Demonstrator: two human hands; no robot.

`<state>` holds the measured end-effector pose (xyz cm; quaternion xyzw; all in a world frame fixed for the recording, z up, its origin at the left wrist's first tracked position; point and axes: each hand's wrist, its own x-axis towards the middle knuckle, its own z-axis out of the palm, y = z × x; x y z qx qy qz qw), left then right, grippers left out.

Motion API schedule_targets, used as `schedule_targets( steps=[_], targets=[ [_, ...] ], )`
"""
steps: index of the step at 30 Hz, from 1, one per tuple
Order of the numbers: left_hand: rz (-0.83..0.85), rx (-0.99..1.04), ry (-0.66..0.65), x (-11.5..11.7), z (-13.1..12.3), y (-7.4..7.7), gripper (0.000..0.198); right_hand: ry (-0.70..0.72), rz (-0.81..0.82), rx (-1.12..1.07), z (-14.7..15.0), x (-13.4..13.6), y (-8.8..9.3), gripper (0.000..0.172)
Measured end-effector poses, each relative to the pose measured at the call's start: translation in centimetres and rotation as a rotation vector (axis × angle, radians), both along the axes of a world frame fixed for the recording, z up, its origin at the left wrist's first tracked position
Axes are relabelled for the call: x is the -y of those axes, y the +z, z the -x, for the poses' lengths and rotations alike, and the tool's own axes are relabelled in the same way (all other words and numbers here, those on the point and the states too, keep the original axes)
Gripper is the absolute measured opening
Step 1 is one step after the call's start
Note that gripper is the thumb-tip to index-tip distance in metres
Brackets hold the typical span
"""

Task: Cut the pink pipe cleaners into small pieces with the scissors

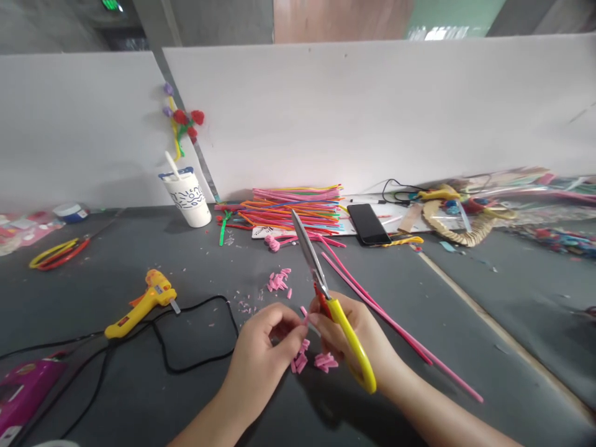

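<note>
1. Background: upright white panels (372, 112) stand behind a dark grey tabletop (139, 403).
2. Left hand (267, 341): fingers pinched on a short, fuzzy pink stem piece (304, 311), located between both hands.
3. Right hand (354, 323): fingers wrapped around metal scissors with yellow-and-red handles (351, 338), blades pointing away.
4. Progress, as judged: cutting appears partly done; short, fuzzy pink clippings (278, 280) lie in small heaps, while long, thin pink stems (459, 379) lie uncut at right.
</note>
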<state>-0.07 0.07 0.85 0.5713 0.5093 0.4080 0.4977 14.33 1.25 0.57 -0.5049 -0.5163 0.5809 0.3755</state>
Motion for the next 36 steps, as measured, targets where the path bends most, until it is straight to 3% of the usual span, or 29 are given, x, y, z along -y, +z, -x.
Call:
schedule_targets(
  steps=[8,12,15,19,22,25,31,36],
  targets=[
    [-0.192,-0.243,-0.024,0.16,-0.23,-0.5,0.017,0.022,-0.007,0.062,-0.27,-0.05,0.4,0.015],
    [-0.227,-0.269,-0.005,0.22,-0.24,-0.33,0.017,0.051,-0.017,0.108,-0.37,-0.11,0.36,0.013],
    [-0.102,-0.112,-0.034,0.15,-0.05,0.02,0.013,0.076,-0.042,0.105,-0.47,-0.07,0.33,0.013],
    [0.289,0.293,-0.199,-0.24,0.31,0.22,0.022,0.142,-0.05,0.113,-0.65,-0.01,0.12,0.01],
    [0.438,0.42,-0.252,-0.45,0.46,-0.03,0.018,0.161,-0.046,0.084,-0.75,-0.02,-0.01,0.009],
    [0.428,0.419,-0.211,-0.49,0.49,-0.24,0.009,0.136,-0.045,0.09,-0.77,-0.11,0.07,0.011],
    [0.362,0.424,-0.083,-0.46,0.3,-0.16,0.013,0.087,-0.036,0.078,-0.61,-0.05,0.22,0.014],
    [0.232,0.422,0.114,-0.72,0.46,-0.21,0.01,0.152,-0.172,0.199,-0.9,0.41,0.1,0.023]
  ],
)
